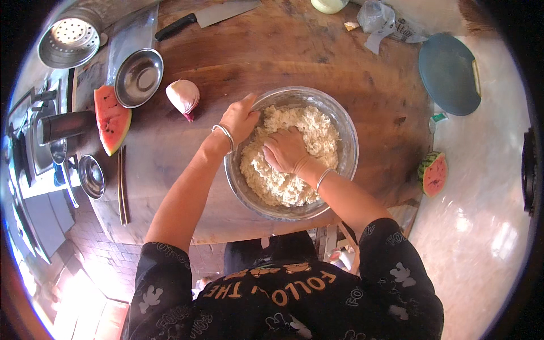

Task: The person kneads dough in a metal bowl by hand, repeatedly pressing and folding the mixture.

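Note:
A wide metal bowl (349,146) stands on the wooden table in front of me, full of pale, shaggy, crumbly dough (316,127). My left hand (240,118) grips the bowl's rim at its upper left, thumb pointing over the inside. Inside the bowl, my right hand (288,149) presses into the middle of the dough with its fingers curled; the fingertips are hidden in it. Both wrists wear a bangle. Left of the bowl lies a pale onion (183,96) with a reddish tip.
At left are a watermelon wedge (111,119), metal bowls (140,78) (91,177), chopsticks (122,187) and a perforated metal steamer (70,40). A cleaver (212,18) lies at the far edge. Rightward are a plastic bag (378,21), a dark round board (448,74) and a cut watermelon (433,174).

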Demonstrator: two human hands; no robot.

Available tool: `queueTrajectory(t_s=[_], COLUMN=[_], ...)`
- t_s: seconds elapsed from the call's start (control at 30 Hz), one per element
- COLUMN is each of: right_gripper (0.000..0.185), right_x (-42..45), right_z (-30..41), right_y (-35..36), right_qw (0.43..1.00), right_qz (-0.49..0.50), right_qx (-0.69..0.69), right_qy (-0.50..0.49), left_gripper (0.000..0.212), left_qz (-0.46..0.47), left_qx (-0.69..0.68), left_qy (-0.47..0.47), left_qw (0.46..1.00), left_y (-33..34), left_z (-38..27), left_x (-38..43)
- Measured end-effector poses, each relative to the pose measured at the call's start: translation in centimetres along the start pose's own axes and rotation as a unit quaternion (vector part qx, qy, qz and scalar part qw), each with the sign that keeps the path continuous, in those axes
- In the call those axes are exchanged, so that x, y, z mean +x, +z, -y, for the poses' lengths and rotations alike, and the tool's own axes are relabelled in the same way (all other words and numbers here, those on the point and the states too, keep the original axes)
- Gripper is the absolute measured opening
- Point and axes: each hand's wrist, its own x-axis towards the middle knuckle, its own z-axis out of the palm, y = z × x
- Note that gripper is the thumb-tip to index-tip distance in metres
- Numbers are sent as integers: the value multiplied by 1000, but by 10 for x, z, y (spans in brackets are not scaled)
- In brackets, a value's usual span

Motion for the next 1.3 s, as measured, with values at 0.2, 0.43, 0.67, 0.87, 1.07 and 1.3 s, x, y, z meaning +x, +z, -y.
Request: queueTrajectory(t_s=[0.2, 0.43, 0.67, 0.87, 1.07, 1.3], right_gripper=[22, 27, 36, 18, 26, 28], right_x=[19, 44, -41, -68, 4, -20], right_z=[-10, -24, -20, -49, -31, 52], right_y=[3, 11, -23, -73, -31, -22], right_qw=[998, 963, 964, 961, 952, 995], right_qz=[0, -185, -133, -224, -64, 95], right_qx=[60, 196, 230, 157, 239, -26], right_qy=[12, 26, -12, 29, 179, -25], left_gripper=[26, 21, 25, 30, 28, 28], left_qz=[12, -86, -97, -164, -151, -183], left_qx=[-8, -52, 109, 96, 88, 90], left_qy=[-22, -29, -71, -73, -46, -76], left_qw=[1000, 995, 987, 979, 983, 976], left_y=[-1, -2, 16, 29, 31, 32], left_z=[-3, -1, 0, 1, 2, 3], left_x=[-1, -4, -32, -63, -61, -68])
